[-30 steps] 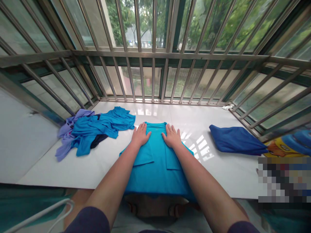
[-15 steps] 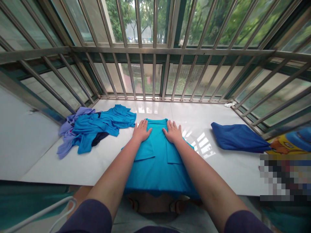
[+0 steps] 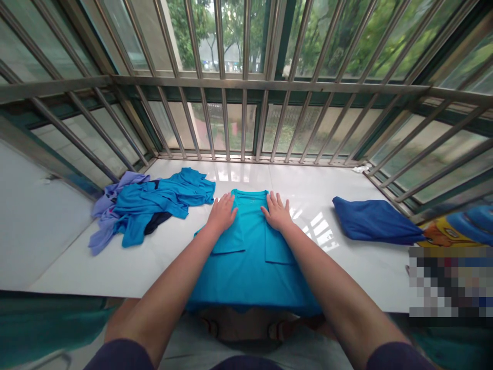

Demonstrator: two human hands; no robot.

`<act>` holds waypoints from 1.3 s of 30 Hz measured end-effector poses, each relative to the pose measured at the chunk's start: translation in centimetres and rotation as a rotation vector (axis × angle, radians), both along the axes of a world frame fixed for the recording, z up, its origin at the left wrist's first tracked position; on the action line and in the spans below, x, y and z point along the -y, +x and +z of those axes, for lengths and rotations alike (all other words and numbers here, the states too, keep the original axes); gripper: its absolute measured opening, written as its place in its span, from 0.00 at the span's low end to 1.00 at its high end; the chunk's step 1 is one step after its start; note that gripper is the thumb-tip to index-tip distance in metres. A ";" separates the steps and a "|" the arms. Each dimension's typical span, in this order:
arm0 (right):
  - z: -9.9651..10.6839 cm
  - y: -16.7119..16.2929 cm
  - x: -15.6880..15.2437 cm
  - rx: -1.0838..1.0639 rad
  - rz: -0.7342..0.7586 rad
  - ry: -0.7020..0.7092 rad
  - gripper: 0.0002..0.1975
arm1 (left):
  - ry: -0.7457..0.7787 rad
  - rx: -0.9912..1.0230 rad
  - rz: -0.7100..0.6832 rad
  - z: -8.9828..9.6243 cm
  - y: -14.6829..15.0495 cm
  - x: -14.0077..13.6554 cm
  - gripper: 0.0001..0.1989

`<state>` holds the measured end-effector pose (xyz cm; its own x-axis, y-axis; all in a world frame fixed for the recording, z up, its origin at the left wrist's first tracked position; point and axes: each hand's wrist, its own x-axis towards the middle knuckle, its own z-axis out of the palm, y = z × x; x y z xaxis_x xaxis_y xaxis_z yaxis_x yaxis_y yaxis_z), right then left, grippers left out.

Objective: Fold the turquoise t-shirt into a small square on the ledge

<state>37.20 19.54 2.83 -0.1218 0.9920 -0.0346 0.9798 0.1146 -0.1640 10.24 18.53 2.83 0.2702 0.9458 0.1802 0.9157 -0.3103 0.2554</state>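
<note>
A turquoise T-shirt [image 3: 254,257] lies spread on the white ledge in front of me, its collar toward the window. Both sleeves are folded inward over the body, and the hem hangs over the near edge. My left hand [image 3: 222,213] rests flat on the shirt's left shoulder, fingers stretched toward the window. On the right shoulder lies my right hand [image 3: 277,211], palm down with its fingers spread. Between the hands the neckline and a strip of the shirt's middle show.
To the left is a crumpled heap of blue clothes [image 3: 165,195] with lilac cloth [image 3: 102,226] under it. A folded dark blue garment [image 3: 377,218] lies at right, beside a yellow and blue container [image 3: 458,226]. Metal bars [image 3: 246,85] enclose the white ledge [image 3: 77,267] along the window.
Both hands stay on the shirt's shoulders; the left thumb has drawn in closer to its fingers. The sides of the shirt near the hem look slightly wider. The view has shifted a little.
</note>
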 end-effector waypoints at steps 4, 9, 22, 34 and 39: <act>1.6 2.1 6.6 -0.068 0.182 0.190 0.30 | 0.098 0.168 -0.219 -0.3 -5.1 8.0 0.20; 0.1 3.0 16.1 -0.002 0.257 0.099 0.23 | 0.075 0.089 -0.251 -2.2 -9.8 14.0 0.14; -0.6 -0.6 17.2 0.008 0.110 0.205 0.12 | 0.079 0.088 -0.300 -1.6 -9.0 13.1 0.11; -0.2 2.4 17.0 -0.068 0.128 0.291 0.19 | -0.016 0.030 -0.252 -1.4 -8.0 14.4 0.18; -1.6 4.3 15.6 -0.033 0.153 0.207 0.27 | -0.006 -0.022 -0.316 -2.3 -5.2 13.9 0.26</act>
<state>41.51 3.94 1.24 -0.2682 0.9475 0.1741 0.9432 0.2951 -0.1529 5.01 4.63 0.57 0.5546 0.8155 0.1656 0.7797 -0.5788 0.2390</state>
